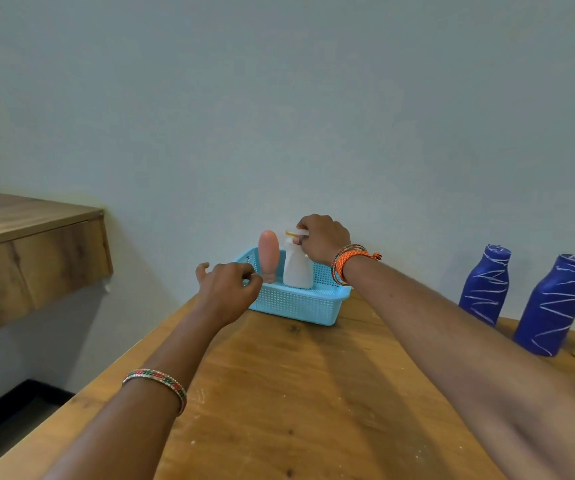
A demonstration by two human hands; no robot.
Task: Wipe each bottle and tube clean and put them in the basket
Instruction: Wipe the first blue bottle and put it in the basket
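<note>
**Wooden counter, basket nearly loaded**

Against the pale wall, the blue basket (296,301) holds a pink tube (268,254) and white bottle (298,268), both upright. No cloth or other toiletries show. Right hand (324,242) closes on the bottle's top; left hand (228,289), loosely curled and empty, hovers beside the basket's near corner.

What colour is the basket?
Light blue mesh plastic basket, seen clearly in the head view.

soft, even daylight, faint arm shadows on the wooden table (313,393), sharp focus, wide-angle bending at the edges.
</note>
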